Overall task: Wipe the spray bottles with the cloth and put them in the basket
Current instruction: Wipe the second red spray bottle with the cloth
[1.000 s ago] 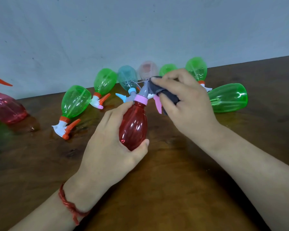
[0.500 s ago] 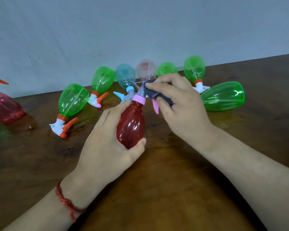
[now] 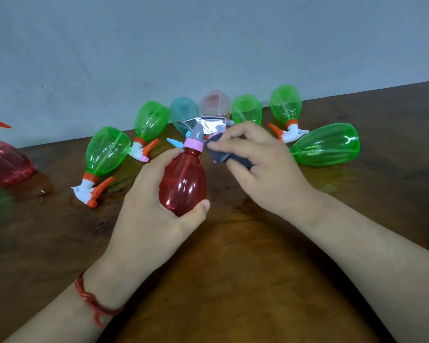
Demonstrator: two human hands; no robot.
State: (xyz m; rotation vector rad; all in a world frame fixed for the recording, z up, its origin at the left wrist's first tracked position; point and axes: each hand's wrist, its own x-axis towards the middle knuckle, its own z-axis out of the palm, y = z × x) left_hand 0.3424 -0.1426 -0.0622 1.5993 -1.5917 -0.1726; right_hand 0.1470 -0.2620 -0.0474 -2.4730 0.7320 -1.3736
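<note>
Left hand [image 3: 154, 214] grips the bottle [image 3: 183, 184], right hand [image 3: 270, 174] pinches the cloth [image 3: 217, 154], so I should hold tight and rub all round the top

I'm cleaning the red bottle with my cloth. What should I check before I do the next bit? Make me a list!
1. Left hand grips the red bottle round its body: ok.
2. Right hand holds the cloth: ok.
3. Cloth is up by the sprayer head, beside the pink collar: ok.
4. Bottle wiped clean all over: cannot tell.
5. Basket ready to take the bottle: not ok, no basket is in view.
6. Bare table in front of you for setting the bottle down: ok.
</note>
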